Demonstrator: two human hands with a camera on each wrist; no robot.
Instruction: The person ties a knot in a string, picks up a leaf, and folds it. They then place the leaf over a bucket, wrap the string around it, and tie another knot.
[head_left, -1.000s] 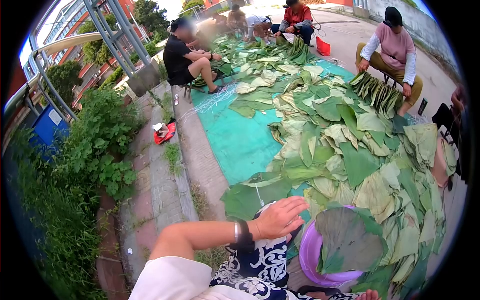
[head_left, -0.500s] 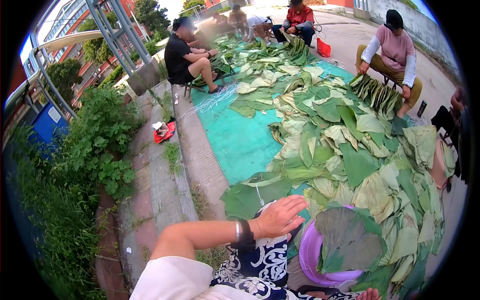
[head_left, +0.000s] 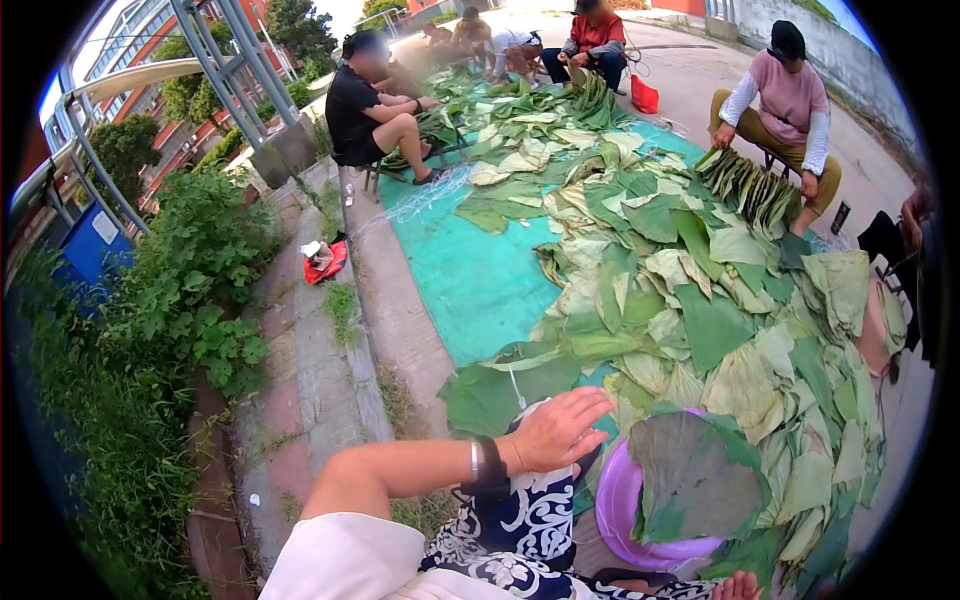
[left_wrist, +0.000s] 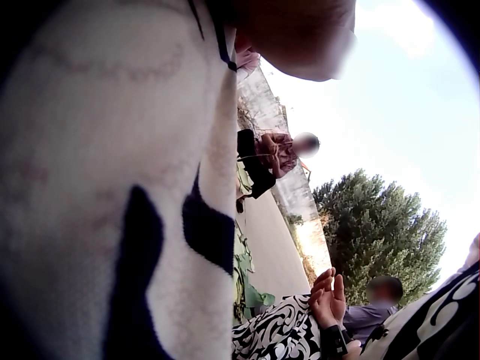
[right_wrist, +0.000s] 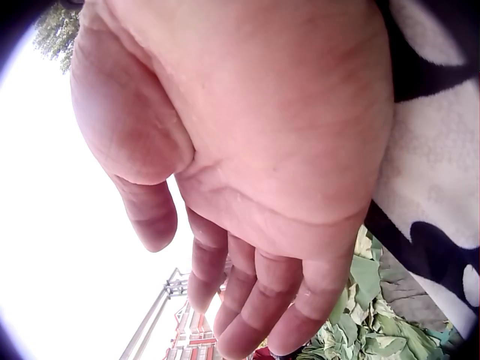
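Note:
My left hand lies palm down over the knee of the patterned trousers, fingers loosely extended and holding nothing. Only the fingers of my right hand show at the bottom edge of the head view. In the right wrist view the right hand is seen from the palm side, fingers relaxed, nothing in it. The left wrist view also catches that right hand above the other thigh. Nearest to both hands is a purple basin, with a large dried lotus leaf lying over it.
A wide heap of green and pale leaves covers much of a teal tarp. A person in pink sits by a stack of folded leaves. Several others sit farther back. Weeds and a kerb run along the left.
Both hands stay where they were. The head view has shifted very slightly. The person in black at the far left has moved their hands a little.

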